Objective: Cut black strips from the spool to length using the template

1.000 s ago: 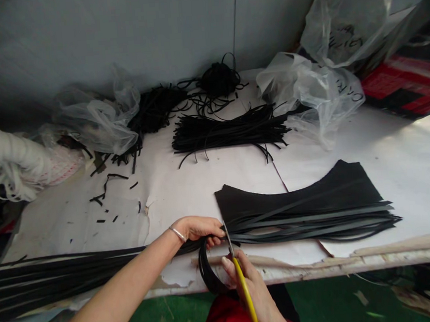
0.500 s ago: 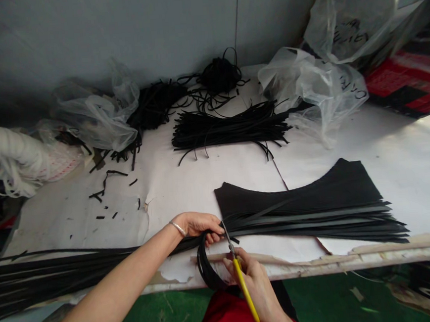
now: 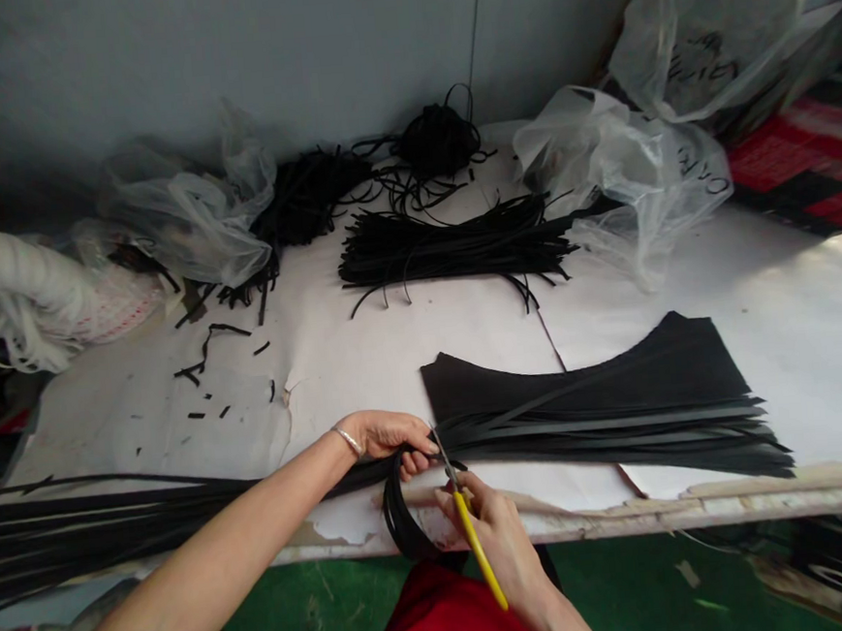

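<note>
My left hand [image 3: 396, 439] is closed around a bundle of long black strips [image 3: 131, 518] that trails off to the left edge. Some of them loop down below this hand, over the table's front edge. In my right hand [image 3: 497, 523] are yellow-handled scissors [image 3: 475, 549], their blades reaching up to the strips beside my left fingertips. Whether the blades are parted is too small to tell. To the right, more black strips [image 3: 619, 428] fan out across flat black cut pieces [image 3: 580, 390] with a curved upper edge.
A stack of shorter black strips [image 3: 452, 250] lies farther back, with a tangled black heap [image 3: 436, 139] behind it. Clear plastic bags [image 3: 620, 164] stand beside a red box [image 3: 809, 163]. At the left are a white roll [image 3: 24, 274] and small black scraps [image 3: 196, 415].
The view has shifted slightly. Both hands keep nearly the same place and hold, with the scissors still at the strips.
</note>
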Tool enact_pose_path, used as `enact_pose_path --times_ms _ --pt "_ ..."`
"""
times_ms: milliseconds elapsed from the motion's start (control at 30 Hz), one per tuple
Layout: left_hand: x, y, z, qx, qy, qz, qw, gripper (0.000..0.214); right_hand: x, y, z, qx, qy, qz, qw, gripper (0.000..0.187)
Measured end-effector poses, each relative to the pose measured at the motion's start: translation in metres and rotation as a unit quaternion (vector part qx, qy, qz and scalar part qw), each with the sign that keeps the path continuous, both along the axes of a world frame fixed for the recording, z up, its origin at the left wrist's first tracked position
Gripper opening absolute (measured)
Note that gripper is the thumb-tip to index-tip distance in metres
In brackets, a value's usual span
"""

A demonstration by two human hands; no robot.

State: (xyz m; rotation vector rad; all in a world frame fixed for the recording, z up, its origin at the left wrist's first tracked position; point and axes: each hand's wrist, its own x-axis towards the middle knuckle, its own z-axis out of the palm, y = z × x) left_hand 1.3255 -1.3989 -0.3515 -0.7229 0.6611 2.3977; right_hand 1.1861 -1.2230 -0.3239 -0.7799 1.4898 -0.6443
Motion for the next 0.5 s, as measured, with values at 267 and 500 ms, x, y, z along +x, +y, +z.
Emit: enact_pose_path --times_ms 267,500 --pt "0.003 0.0008 -0.004 0.025 -0.015 0.014 0.999 0.032 -0.0039 -0.0007 0.002 -0.019 0.014 0.006 1.0 0.034" --pt "0.0003 0.0024 -0.0046 0.078 -0.006 0.008 0.997 0.026 -0.0074 -0.0044 0.0085 -0.031 0.06 0.053 0.996 0.027"
